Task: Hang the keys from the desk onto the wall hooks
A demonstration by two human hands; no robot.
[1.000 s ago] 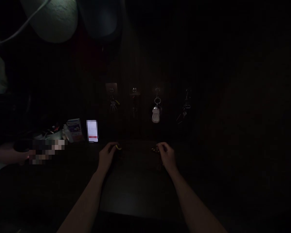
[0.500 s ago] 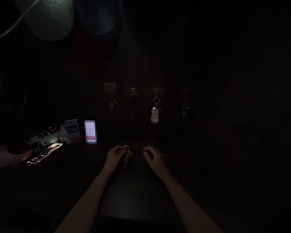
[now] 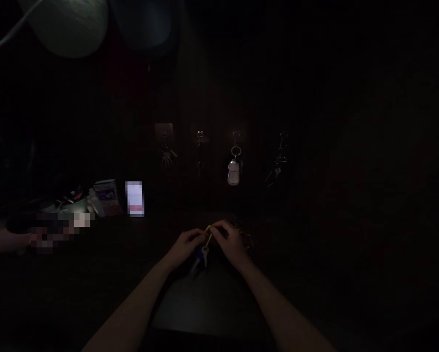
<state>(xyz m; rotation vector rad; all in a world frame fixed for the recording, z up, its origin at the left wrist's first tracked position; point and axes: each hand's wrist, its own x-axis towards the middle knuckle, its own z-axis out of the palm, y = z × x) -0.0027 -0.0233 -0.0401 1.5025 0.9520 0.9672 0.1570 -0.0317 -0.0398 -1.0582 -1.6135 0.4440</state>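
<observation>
Keys below a yellow cord
On my feed, the left hand and right hand both pinch the cord.

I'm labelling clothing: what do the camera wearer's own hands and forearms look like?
The left hand and right hand are bare, without gloves; both forearms show no sleeve, watch or bracelet. No markings stand out; it is too dark to rule out rings.

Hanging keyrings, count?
4 visible, in one row: far-left keyring with yellow tag, dim second keyring, third keyring with pale fob, far-right keyring. Darkness may hide more.
</observation>
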